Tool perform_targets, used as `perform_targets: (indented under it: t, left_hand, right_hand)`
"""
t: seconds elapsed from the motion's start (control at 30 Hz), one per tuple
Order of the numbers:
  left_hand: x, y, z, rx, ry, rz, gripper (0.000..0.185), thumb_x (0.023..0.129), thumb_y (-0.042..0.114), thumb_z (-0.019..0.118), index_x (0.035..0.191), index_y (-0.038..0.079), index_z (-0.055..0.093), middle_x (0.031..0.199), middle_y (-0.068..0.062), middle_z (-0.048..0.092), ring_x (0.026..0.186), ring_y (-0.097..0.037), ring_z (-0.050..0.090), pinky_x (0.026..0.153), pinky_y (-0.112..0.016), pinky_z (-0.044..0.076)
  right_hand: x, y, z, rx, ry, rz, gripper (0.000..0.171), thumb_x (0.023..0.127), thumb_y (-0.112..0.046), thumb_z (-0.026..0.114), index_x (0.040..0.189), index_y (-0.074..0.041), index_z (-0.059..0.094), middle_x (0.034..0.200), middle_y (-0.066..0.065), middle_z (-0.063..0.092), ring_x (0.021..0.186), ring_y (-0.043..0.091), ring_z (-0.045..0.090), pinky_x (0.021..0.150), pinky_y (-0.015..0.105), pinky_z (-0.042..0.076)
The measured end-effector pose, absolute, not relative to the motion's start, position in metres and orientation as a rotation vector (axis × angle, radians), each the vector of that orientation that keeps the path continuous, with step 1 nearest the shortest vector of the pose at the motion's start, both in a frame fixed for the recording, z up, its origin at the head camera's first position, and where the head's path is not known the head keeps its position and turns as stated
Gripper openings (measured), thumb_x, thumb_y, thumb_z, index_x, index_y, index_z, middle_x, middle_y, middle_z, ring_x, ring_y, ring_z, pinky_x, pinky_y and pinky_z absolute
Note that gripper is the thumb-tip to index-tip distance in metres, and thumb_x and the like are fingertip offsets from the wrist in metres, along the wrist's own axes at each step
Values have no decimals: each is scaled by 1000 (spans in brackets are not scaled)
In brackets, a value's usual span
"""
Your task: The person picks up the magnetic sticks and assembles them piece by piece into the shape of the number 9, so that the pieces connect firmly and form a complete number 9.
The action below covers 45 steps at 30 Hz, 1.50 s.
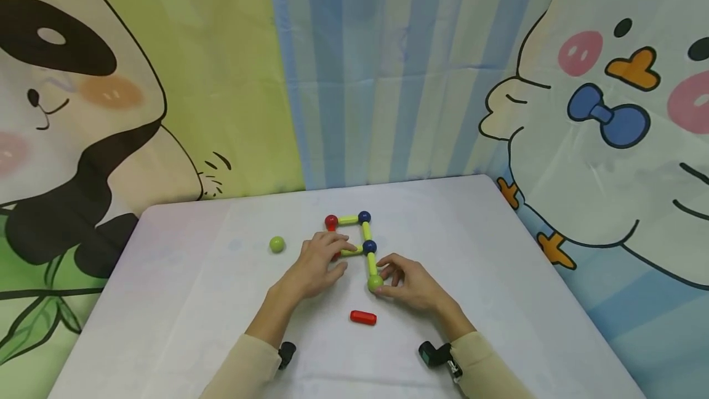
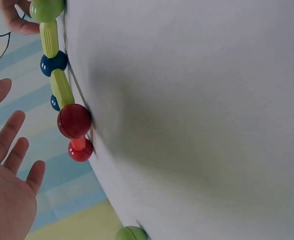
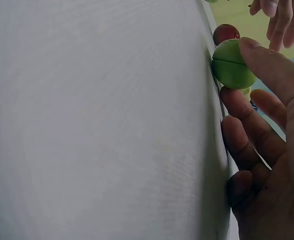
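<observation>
A frame of yellow-green rods (image 1: 366,231) joined by red (image 1: 331,222) and blue balls (image 1: 364,217) lies flat on the white table (image 1: 194,300). My right hand (image 1: 407,282) pinches the green ball (image 1: 375,282) at the frame's near end; the right wrist view shows the thumb and a finger on that green ball (image 3: 229,65). My left hand (image 1: 324,260) is spread over the frame's left side, hiding one corner. In the left wrist view the left hand (image 2: 9,180) has straight fingers, apart from the red ball (image 2: 73,121).
A loose green ball (image 1: 277,244) sits left of the frame. A short red rod (image 1: 362,318) lies near the front, between my wrists. Cartoon cloth backdrops hang behind and beside the table, whose right edge (image 1: 554,276) runs diagonally.
</observation>
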State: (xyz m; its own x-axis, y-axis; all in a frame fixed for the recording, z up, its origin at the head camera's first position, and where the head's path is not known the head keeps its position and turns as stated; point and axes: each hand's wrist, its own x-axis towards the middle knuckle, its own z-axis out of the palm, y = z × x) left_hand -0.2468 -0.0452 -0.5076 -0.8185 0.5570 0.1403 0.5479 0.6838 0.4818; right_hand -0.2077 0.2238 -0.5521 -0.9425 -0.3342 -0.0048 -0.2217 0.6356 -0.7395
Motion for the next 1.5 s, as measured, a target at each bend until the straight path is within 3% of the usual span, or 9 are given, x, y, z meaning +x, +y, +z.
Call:
perform_targets:
  t: [0.27, 0.4, 0.6, 0.83, 1.03, 1.27, 1.5]
  left_hand:
    - [-232, -47, -508, 1046, 2791, 805, 28, 95, 22, 73, 123, 24, 71, 133, 1, 63, 128, -23, 49, 102, -51, 40]
    - [-223, -45, -504, 1056, 2699, 787, 27, 96, 26, 72, 123, 22, 71, 125, 3, 65, 122, -20, 55, 102, -49, 44]
    - [-211, -42, -509, 1053, 2542, 751, 30, 95, 34, 74, 122, 21, 68, 114, 5, 69, 106, -13, 63, 96, -37, 53]
    - [-204, -34, -517, 1051, 2523, 727, 34, 88, 43, 80, 116, 26, 69, 109, 11, 68, 101, -8, 62, 93, -33, 52]
    - [-201, -30, -519, 1042, 2490, 690, 32, 85, 36, 84, 113, 29, 69, 103, 15, 66, 97, -5, 60, 92, -30, 51]
    - [-197, -28, -521, 1125, 2518, 642, 25, 88, 28, 82, 110, 28, 71, 90, 14, 62, 86, -2, 53, 79, -24, 49]
    - [-193, -27, -525, 1109, 2554, 593, 21, 89, 25, 82, 108, 28, 75, 89, 15, 60, 87, -3, 51, 79, -24, 48]
  right_hand:
    - [-208, 220, -552, -555, 2676, -1229, 56, 88, -38, 82, 135, -21, 59, 103, -11, 66, 95, 14, 60, 86, 31, 49]
    - [-209, 218, -551, -547, 2652, -1193, 64, 87, -40, 83, 143, -24, 56, 109, -13, 63, 100, 13, 56, 91, 32, 48]
    - [-212, 222, -551, -601, 2609, -1176, 68, 88, -41, 81, 148, -26, 52, 114, -13, 62, 103, 12, 57, 93, 31, 48]
    - [-216, 234, -553, -671, 2569, -1189, 65, 91, -36, 80, 149, -27, 52, 117, -12, 62, 105, 13, 56, 94, 30, 47]
    - [-216, 233, -554, -684, 2542, -1209, 64, 92, -35, 78, 149, -25, 52, 118, -9, 62, 106, 16, 55, 95, 33, 46]
    - [-216, 229, -555, -684, 2541, -1230, 65, 91, -35, 79, 149, -23, 52, 117, -9, 63, 103, 16, 56, 92, 33, 46]
    - [-216, 229, -556, -665, 2528, -1239, 64, 90, -33, 80, 148, -25, 54, 116, -9, 64, 102, 16, 57, 92, 32, 46]
